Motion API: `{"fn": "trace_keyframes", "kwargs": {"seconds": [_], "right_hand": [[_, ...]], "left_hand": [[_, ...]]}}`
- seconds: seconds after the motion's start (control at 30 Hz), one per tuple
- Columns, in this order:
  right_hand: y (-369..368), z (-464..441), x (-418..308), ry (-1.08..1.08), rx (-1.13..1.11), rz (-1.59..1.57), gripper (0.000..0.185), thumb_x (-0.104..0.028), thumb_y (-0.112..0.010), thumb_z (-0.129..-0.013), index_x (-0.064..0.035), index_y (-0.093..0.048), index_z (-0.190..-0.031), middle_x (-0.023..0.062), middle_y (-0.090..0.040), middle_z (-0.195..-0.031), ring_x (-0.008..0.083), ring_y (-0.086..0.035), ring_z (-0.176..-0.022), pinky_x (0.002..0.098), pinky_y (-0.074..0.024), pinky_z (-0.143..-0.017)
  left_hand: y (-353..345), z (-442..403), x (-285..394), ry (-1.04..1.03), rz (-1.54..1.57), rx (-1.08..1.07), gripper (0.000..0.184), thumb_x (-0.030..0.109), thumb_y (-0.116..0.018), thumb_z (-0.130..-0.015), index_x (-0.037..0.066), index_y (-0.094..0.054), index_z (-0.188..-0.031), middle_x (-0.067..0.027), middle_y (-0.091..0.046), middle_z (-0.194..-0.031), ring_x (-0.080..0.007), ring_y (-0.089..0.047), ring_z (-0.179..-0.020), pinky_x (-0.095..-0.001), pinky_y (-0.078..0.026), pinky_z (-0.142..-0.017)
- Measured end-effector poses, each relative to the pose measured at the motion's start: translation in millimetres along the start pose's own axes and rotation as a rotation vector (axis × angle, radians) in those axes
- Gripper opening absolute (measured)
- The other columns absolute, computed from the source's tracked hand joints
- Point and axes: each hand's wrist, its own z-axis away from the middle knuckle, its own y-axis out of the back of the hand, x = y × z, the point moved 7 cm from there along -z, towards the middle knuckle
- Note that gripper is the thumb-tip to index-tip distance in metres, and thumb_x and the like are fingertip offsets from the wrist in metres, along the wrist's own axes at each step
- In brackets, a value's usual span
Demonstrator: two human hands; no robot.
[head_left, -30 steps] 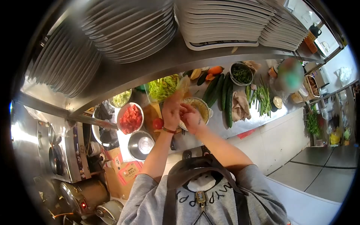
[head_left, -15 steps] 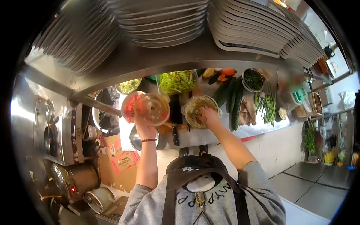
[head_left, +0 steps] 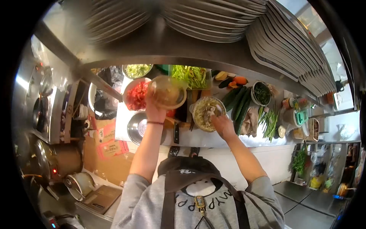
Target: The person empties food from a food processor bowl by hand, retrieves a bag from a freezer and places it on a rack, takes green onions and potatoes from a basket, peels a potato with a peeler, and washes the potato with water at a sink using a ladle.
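Observation:
My left hand (head_left: 155, 111) is closed on the near edge of a clear round plastic bowl (head_left: 167, 93), which is tilted above the counter beside a bowl of chopped red pieces (head_left: 136, 94). My right hand (head_left: 222, 125) reaches over the rim of a round bowl of pale minced food (head_left: 203, 119). Its fingers look closed, and a pale, shiny shape lies by the fingertips; I cannot tell what it is. A dark-handled knife (head_left: 176, 133) lies between the two hands. Near my left wrist stands a metal bowl (head_left: 134, 129).
Stacked plates (head_left: 217, 23) fill the shelf overhead, its metal edge (head_left: 183, 61) close above the counter. Farther back are a container of green strips (head_left: 189, 76) and a bowl of chopped pale-green pieces (head_left: 138, 70). Cucumbers (head_left: 241, 105), a cloth (head_left: 250, 122) and green stalks (head_left: 270, 122) lie right.
The clear bowl in my left hand has shifted right and up, uncovering more of the red pieces and the metal bowl. My right hand has drawn back toward the minced-food bowl's near right rim.

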Motion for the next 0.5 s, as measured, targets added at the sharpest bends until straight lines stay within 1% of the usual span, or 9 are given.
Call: {"fn": "trace_keyframes", "kwargs": {"seconds": [0.07, 0.13, 0.2, 0.27, 0.3, 0.33, 0.37, 0.47, 0.5], "right_hand": [[-8.9, 16.7, -9.8, 0.042, -0.032, 0.046, 0.021, -0.011, -0.061, -0.079, -0.0057, -0.057, -0.099, 0.0089, -0.054, -0.067, 0.0269, -0.056, -0.067, 0.0381, -0.0459, -0.059], [15.3, 6.9, -7.5, 0.009, 0.158, 0.040, 0.025, -0.008, -0.061, -0.077, -0.0040, -0.057, -0.101, 0.0075, -0.054, -0.069, 0.0257, -0.055, -0.068, 0.0374, -0.0459, -0.059], [18.0, 6.7, -6.4, 0.056, 0.102, 0.050, 0.027, -0.007, -0.062, -0.076, -0.0042, -0.057, -0.102, 0.0075, -0.055, -0.070, 0.0259, -0.055, -0.067, 0.0367, -0.0459, -0.059], [19.8, 8.4, -12.4, 0.082, 0.066, 0.059, 0.029, -0.005, -0.062, -0.075, -0.0043, -0.058, -0.103, 0.0075, -0.056, -0.072, 0.0260, -0.055, -0.067, 0.0360, -0.0460, -0.059], [30.8, 7.6, -11.6, 0.053, 0.186, 0.025, 0.030, -0.004, -0.063, -0.074, -0.0043, -0.058, -0.104, 0.0076, -0.057, -0.073, 0.0257, -0.055, -0.068, 0.0357, -0.0458, -0.059], [42.0, 10.8, -8.4, 0.026, 0.298, -0.015, 0.032, -0.002, -0.064, -0.073, -0.0044, -0.059, -0.105, 0.0077, -0.057, -0.073, 0.0254, -0.055, -0.068, 0.0354, -0.0456, -0.059], [44.8, 14.9, -5.8, 0.018, 0.290, -0.018, 0.032, -0.002, -0.064, -0.073, -0.0044, -0.059, -0.105, 0.0077, -0.057, -0.073, 0.0254, -0.055, -0.068, 0.0354, -0.0456, -0.059], [40.0, 17.4, -11.0, 0.110, 0.168, 0.005, 0.031, -0.002, -0.066, -0.074, -0.0047, -0.060, -0.104, 0.0074, -0.057, -0.071, 0.0254, -0.054, -0.066, 0.0349, -0.0451, -0.058], [48.8, 17.3, -8.1, 0.028, 0.252, 0.011, 0.029, -0.002, -0.068, -0.073, -0.0041, -0.061, -0.102, 0.0075, -0.057, -0.071, 0.0253, -0.053, -0.065, 0.0344, -0.0452, -0.058]], "left_hand": [[10.2, -16.1, -26.6, 0.145, 0.062, 0.112, 0.036, 0.031, -0.042, -0.095, 0.008, -0.047, -0.122, -0.0096, -0.049, -0.126, -0.0267, -0.046, -0.115, -0.0419, -0.036, -0.101], [2.0, -38.5, -44.3, 0.107, 0.047, 0.039, 0.035, 0.032, -0.043, -0.095, 0.009, -0.047, -0.121, -0.0092, -0.050, -0.123, -0.0262, -0.048, -0.112, -0.0411, -0.039, -0.098], [12.6, -56.8, -62.6, 0.079, 0.027, -0.016, 0.035, 0.033, -0.043, -0.095, 0.010, -0.048, -0.120, -0.0088, -0.052, -0.121, -0.0256, -0.051, -0.109, -0.0403, -0.041, -0.094], [45.1, -80.4, -72.2, 0.041, -0.169, 0.200, 0.035, 0.035, -0.041, -0.096, 0.011, -0.047, -0.121, -0.0077, -0.054, -0.116, -0.0231, -0.054, -0.100, -0.0370, -0.046, -0.084], [30.9, -69.7, -67.5, -0.021, -0.192, 0.255, 0.037, 0.038, -0.043, -0.095, 0.012, -0.047, -0.121, -0.0057, -0.056, -0.110, -0.0187, -0.055, -0.091, -0.0333, -0.047, -0.073], [17.2, -56.3, -61.5, -0.021, -0.181, 0.258, 0.037, 0.038, -0.043, -0.095, 0.012, -0.047, -0.121, -0.0057, -0.056, -0.110, -0.0187, -0.055, -0.091, -0.0333, -0.047, -0.073], [14.4, -39.1, -53.6, 0.039, -0.459, 0.331, 0.040, 0.040, -0.046, -0.093, 0.012, -0.047, -0.121, -0.0054, -0.056, -0.107, -0.0174, -0.055, -0.087, -0.0321, -0.047, -0.070], [20.2, -14.5, -42.6, 0.218, -0.794, 0.568, 0.043, 0.043, -0.058, -0.086, 0.013, -0.050, -0.115, -0.0043, -0.056, -0.096, -0.0158, -0.053, -0.075, -0.0298, -0.046, -0.064], [32.1, -13.1, -51.1, 0.287, -0.713, 0.521, 0.040, 0.040, -0.061, -0.085, 0.013, -0.051, -0.112, -0.0047, -0.056, -0.093, -0.0164, -0.052, -0.074, -0.0298, -0.046, -0.064]]}}
